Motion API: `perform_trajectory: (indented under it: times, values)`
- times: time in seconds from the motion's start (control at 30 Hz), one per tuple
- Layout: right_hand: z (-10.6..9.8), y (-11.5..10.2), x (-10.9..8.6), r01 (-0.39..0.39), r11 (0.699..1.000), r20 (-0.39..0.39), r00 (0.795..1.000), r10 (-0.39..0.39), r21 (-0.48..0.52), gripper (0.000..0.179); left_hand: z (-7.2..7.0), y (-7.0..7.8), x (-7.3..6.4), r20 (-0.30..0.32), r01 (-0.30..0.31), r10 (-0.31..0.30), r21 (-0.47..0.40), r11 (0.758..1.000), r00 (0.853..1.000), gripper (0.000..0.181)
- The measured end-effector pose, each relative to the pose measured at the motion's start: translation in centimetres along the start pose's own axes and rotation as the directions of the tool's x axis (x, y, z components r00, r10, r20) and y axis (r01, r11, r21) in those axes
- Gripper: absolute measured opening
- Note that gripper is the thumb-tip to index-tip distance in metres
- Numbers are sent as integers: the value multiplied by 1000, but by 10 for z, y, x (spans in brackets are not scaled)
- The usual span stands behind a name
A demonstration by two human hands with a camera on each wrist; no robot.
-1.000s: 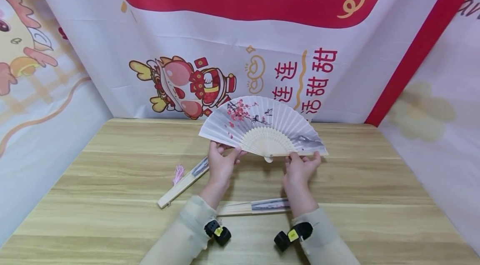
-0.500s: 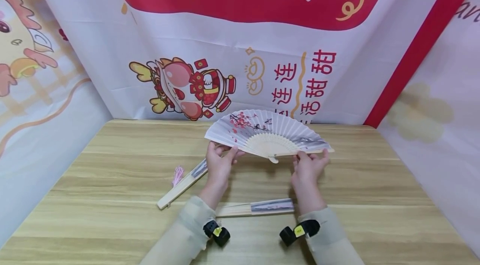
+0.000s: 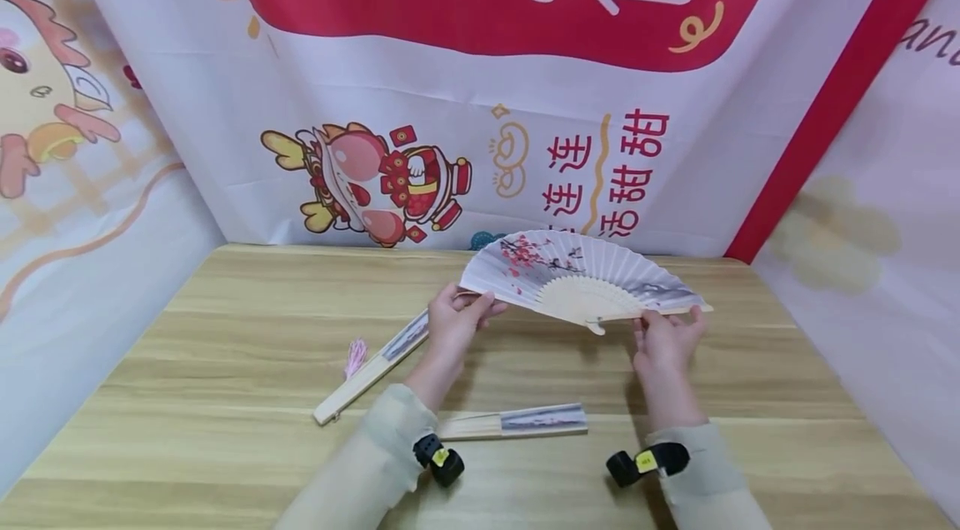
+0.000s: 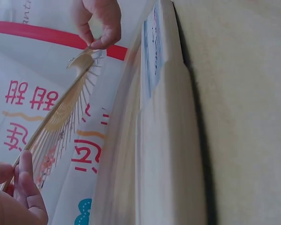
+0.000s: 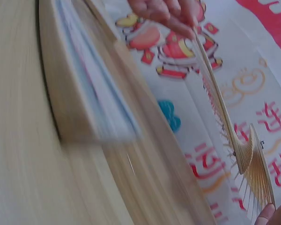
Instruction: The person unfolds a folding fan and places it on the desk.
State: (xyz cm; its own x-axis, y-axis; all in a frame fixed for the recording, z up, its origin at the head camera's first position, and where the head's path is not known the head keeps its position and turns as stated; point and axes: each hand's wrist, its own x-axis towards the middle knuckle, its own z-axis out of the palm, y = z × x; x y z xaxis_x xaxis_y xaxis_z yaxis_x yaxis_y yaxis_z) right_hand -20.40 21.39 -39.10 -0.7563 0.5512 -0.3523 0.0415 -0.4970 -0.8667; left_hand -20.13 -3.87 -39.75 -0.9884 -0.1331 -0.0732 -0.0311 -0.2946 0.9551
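A spread folding fan point(image 3: 592, 276), white with red blossoms and pale wooden ribs, is held up above the table. My left hand point(image 3: 456, 326) pinches its left outer rib between thumb and fingers. At the other end my right hand point(image 3: 666, 347) pinches the right outer rib. The left wrist view shows the fan point(image 4: 61, 112) nearly edge-on, stretched between both hands. Below the hands lies a folded fan point(image 3: 513, 422), flat near the front. Another folded fan point(image 3: 375, 367) with a pink tassel point(image 3: 356, 358) slants at left, its far end behind my left hand.
The wooden table point(image 3: 225, 330) ends against a printed cloth backdrop point(image 3: 420, 80) with a cartoon figure and red lettering. More cloth hangs at both sides. A black camera on a strap point(image 3: 442, 463) sits on the left wrist, another camera point(image 3: 645, 463) on the right.
Both hands have shifted right with the spread fan, which also sits lower against the backdrop than a second ago. The folded fan in front is now uncovered at its right end.
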Motion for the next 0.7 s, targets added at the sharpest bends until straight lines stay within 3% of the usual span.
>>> perform_trajectory:
  times: [0.3,0.5,0.7]
  values:
    - [-34,-34,27,23,999,-37,999,-25,-44,86,33,-6,11,128,87,-98,84,993,987,20]
    - [-52,-49,46,43,998,-79,996,-47,-51,88,61,-13,21,160,105,-131,162,981,978,16]
    - [-75,-60,68,-13,997,-118,993,4,-75,96,82,-29,27,187,149,-193,228,962,963,12]
